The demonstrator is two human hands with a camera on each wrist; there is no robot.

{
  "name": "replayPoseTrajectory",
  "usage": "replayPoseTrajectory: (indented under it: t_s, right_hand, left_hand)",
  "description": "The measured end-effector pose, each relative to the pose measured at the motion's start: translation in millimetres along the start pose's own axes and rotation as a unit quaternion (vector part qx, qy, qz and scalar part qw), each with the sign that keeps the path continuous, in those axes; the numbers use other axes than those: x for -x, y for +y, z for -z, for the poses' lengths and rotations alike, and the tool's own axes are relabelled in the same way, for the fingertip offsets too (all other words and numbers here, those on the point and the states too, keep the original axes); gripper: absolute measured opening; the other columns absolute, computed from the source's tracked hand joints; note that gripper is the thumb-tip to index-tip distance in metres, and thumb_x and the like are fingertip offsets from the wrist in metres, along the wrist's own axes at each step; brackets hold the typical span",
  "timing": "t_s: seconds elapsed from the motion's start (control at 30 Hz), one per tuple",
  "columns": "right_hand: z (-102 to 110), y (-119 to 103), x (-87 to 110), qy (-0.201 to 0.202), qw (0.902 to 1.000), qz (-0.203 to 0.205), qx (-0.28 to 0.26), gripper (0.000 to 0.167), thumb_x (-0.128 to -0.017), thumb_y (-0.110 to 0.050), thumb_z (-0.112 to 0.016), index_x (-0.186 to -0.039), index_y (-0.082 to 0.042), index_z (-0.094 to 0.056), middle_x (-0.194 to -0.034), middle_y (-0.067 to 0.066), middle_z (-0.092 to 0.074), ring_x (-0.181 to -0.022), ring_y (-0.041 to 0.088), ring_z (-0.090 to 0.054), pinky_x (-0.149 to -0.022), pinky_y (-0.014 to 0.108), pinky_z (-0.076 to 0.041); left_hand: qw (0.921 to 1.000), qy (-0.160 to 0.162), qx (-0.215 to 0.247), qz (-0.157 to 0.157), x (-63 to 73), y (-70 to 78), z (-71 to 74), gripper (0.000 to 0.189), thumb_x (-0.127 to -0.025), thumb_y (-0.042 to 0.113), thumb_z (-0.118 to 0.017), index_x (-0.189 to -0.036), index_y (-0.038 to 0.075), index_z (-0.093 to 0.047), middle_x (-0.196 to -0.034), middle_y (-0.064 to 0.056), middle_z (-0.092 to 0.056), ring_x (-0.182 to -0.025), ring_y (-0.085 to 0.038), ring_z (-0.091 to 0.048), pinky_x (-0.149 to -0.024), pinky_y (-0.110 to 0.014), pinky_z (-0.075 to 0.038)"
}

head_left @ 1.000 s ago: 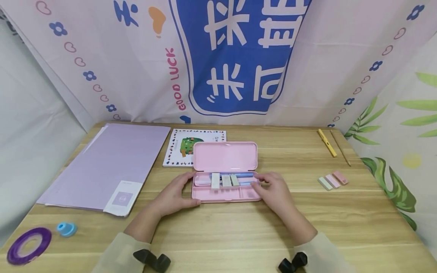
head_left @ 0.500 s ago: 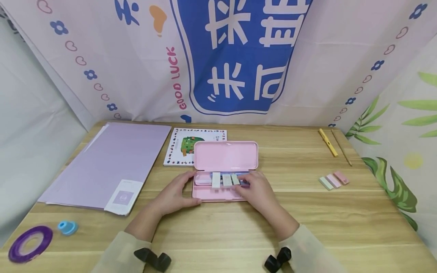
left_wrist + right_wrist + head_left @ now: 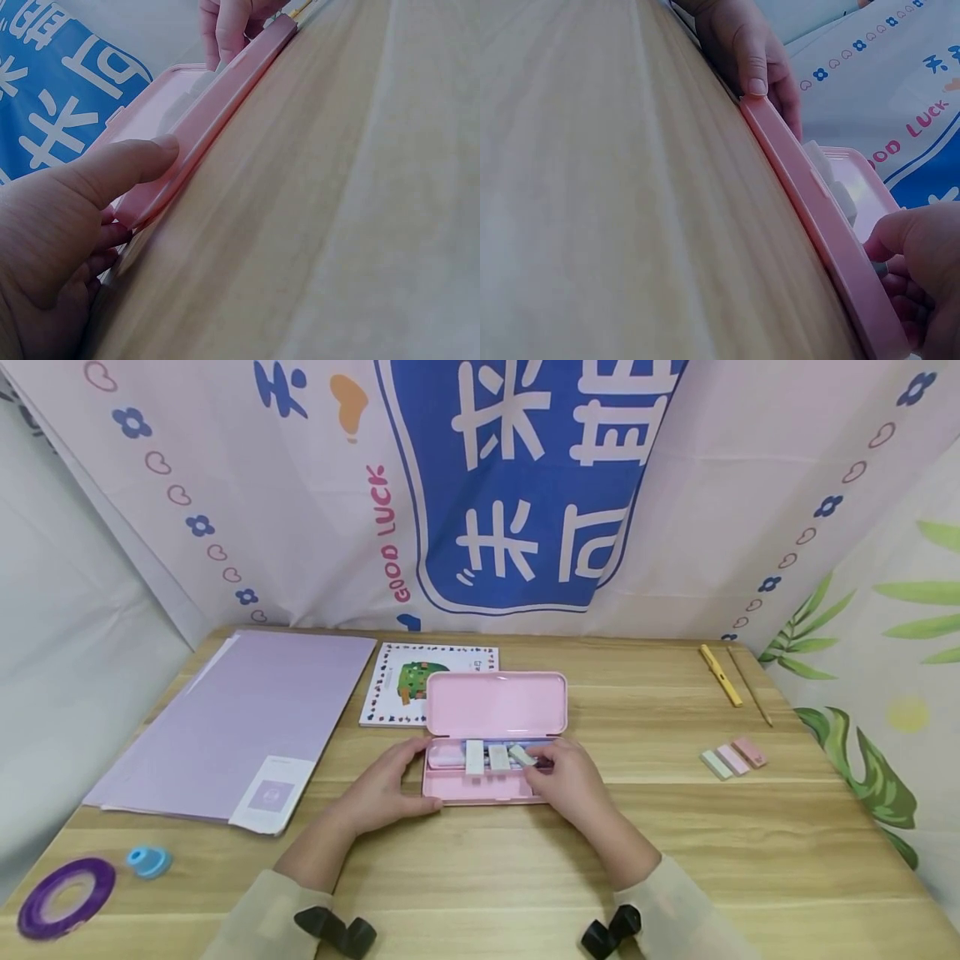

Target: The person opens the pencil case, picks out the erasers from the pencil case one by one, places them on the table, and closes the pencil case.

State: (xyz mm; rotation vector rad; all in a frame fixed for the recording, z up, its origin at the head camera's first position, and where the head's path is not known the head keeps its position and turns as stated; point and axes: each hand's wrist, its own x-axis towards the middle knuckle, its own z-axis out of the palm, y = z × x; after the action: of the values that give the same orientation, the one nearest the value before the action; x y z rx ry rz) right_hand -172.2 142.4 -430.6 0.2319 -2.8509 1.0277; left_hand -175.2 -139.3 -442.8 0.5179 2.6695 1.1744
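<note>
At the middle of the wooden table, the left hand grips the left end of an open pink pencil case, thumb against its front wall. The right hand, over the case's right side, pinches a pale green eraser, which lies aslant. Just left of that, two whitish erasers sit across some bluish pens. Behind the case I see a booklet; leftward, a lilac folder, a blue cap and a purple ring. Off right lie three small blocks, a yellow pen and a thin stick.
</note>
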Motion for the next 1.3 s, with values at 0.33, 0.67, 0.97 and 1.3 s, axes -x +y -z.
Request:
replayPoseTrajectory:
  t_s: [0.33, 0.67, 0.97, 1.3]
  right_hand:
    - [5, -5, 0.5, -0.02, 0.9983, -0.053, -0.012, 0.027, -0.082, -0.013, -0.073, -0.106, -0.001, -0.074, -0.095, 0.008, -0.068, -0.088, 0.019, -0.059, -0.082, 0.037, -0.054]
    - [30, 25, 8.0, 0.035, 0.9958, -0.069, -0.049, 0.032, -0.083, -0.013, -0.07, -0.114, -0.006, -0.073, -0.103, 0.012, -0.067, -0.093, 0.023, -0.06, -0.08, 0.031, -0.052]
    - [77, 82, 30.0, 0.11, 0.9869, -0.118, -0.001, 0.032, -0.087, -0.015, -0.068, -0.116, -0.001, -0.071, -0.106, 0.017, -0.069, -0.093, 0.025, -0.059, -0.075, 0.025, -0.047]
    - [119, 130, 53.6, 0.105, 0.9733, -0.197, 0.056, 0.038, -0.092, -0.023, -0.062, -0.122, 0.001, -0.066, -0.107, 0.019, -0.067, -0.088, 0.021, -0.057, -0.064, 0.022, -0.042]
  left_hand:
    - [1.0, 0.001, -0.001, -0.007, 0.6, 0.1, -0.8, 0.095, -0.075, 0.04, -0.083, -0.15, 0.006, -0.036, -0.156, -0.019, -0.035, -0.145, -0.039, -0.031, -0.119, -0.056, -0.027]
    - [1.0, -0.001, -0.001, -0.002, 0.8, 0.8, -1.0, 0.095, -0.075, 0.04, -0.083, -0.15, 0.006, -0.036, -0.157, -0.02, -0.033, -0.145, -0.04, -0.03, -0.119, -0.056, -0.027]
    - [1.0, -0.002, 0.001, 0.004, 0.7, 1.4, -0.3, 0.096, -0.075, 0.04, -0.083, -0.151, 0.006, -0.035, -0.157, -0.02, -0.032, -0.146, -0.04, -0.029, -0.119, -0.056, -0.026]
    - [1.0, 0.0, 0.001, 0.0, 0.1, 0.7, -1.0, 0.095, -0.075, 0.039, -0.084, -0.15, 0.006, -0.036, -0.157, -0.021, -0.033, -0.145, -0.04, -0.03, -0.119, -0.056, -0.027]
